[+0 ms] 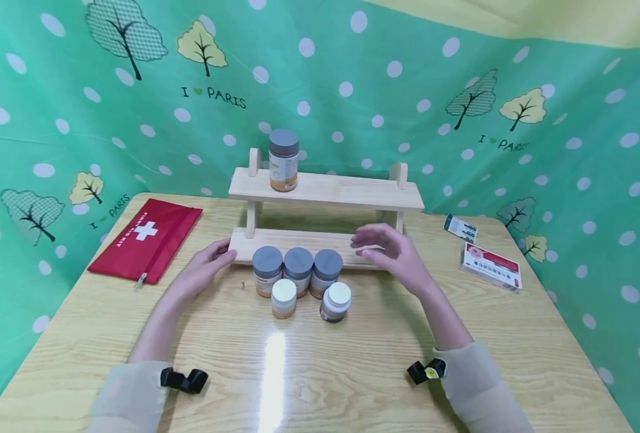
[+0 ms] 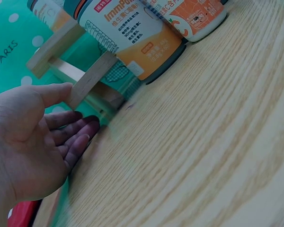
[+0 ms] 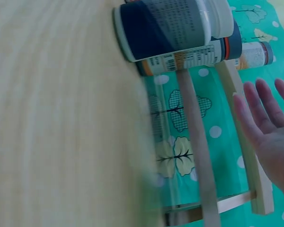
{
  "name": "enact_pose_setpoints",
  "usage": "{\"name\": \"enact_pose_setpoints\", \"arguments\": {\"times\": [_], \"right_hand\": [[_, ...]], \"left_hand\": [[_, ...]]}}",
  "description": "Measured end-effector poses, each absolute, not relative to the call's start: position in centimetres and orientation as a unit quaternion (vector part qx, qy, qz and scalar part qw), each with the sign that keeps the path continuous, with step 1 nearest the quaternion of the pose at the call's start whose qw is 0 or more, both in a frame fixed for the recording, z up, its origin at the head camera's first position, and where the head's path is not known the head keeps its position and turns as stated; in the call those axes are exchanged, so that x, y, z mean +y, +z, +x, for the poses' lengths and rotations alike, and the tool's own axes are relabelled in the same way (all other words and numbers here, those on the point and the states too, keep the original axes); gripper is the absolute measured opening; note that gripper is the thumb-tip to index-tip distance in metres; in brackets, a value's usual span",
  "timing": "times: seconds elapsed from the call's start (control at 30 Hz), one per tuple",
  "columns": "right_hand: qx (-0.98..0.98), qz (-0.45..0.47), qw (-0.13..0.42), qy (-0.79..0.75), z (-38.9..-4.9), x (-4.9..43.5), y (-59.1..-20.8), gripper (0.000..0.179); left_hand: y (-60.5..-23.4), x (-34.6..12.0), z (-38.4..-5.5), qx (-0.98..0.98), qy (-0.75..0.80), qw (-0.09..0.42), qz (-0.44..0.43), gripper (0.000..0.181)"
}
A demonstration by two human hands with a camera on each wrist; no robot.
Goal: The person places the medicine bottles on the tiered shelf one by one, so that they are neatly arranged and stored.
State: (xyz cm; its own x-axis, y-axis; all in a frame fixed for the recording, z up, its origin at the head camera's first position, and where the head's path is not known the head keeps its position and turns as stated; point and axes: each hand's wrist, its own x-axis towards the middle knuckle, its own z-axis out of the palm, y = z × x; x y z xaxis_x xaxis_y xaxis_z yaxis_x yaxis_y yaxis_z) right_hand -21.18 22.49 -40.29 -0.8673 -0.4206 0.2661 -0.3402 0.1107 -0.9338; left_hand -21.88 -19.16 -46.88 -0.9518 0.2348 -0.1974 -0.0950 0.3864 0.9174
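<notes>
A two-tier wooden shelf [image 1: 337,187] stands toward the back of the table. My left hand [image 1: 203,267] holds the left end of its lower board, thumb at the corner and fingers reaching under it in the left wrist view. My right hand [image 1: 389,251] hovers over the right part of the lower board, fingers loosely bent and nothing in them. Three grey-lidded bottles [image 1: 298,264] stand in a row before the shelf. In front of them are a small white-capped bottle [image 1: 284,299] and a dark-bodied white-capped bottle [image 1: 335,302]. Another grey-lidded bottle [image 1: 283,161] stands on the upper board.
A red first aid pouch [image 1: 146,240] lies at the left. On the right are a red-and-white medicine box [image 1: 491,267] and a small packet [image 1: 461,228]. A green patterned cloth [image 1: 320,78] hangs behind and beside the table [image 1: 352,379].
</notes>
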Motion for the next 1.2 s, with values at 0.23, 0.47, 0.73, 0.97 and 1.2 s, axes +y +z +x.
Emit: {"name": "enact_pose_setpoints", "arguments": {"times": [0.23, 0.47, 0.73, 0.97, 1.2], "right_hand": [[0.747, -0.283, 0.109, -0.592, -20.7, 23.2, -42.1, 0.036], [0.758, -0.290, 0.154, -0.564, -20.4, 23.2, -42.3, 0.037], [0.789, -0.279, 0.192, -0.513, -20.0, 22.8, -42.0, 0.042], [0.796, -0.290, 0.192, -0.495, -19.8, 22.2, -42.2, 0.040], [0.813, -0.281, 0.187, -0.475, -19.4, 21.6, -42.2, 0.039]], "left_hand": [[-46.8, -19.1, -21.7, 0.817, 0.556, 0.149, 0.040, 0.079], [-46.8, -19.1, -21.5, 0.822, 0.548, 0.150, 0.040, 0.077], [-46.9, -19.1, -21.7, 0.816, 0.555, 0.152, 0.047, 0.079], [-46.9, -19.1, -21.7, 0.814, 0.559, 0.151, 0.048, 0.078], [-46.9, -19.1, -21.6, 0.815, 0.557, 0.151, 0.051, 0.078]]}}
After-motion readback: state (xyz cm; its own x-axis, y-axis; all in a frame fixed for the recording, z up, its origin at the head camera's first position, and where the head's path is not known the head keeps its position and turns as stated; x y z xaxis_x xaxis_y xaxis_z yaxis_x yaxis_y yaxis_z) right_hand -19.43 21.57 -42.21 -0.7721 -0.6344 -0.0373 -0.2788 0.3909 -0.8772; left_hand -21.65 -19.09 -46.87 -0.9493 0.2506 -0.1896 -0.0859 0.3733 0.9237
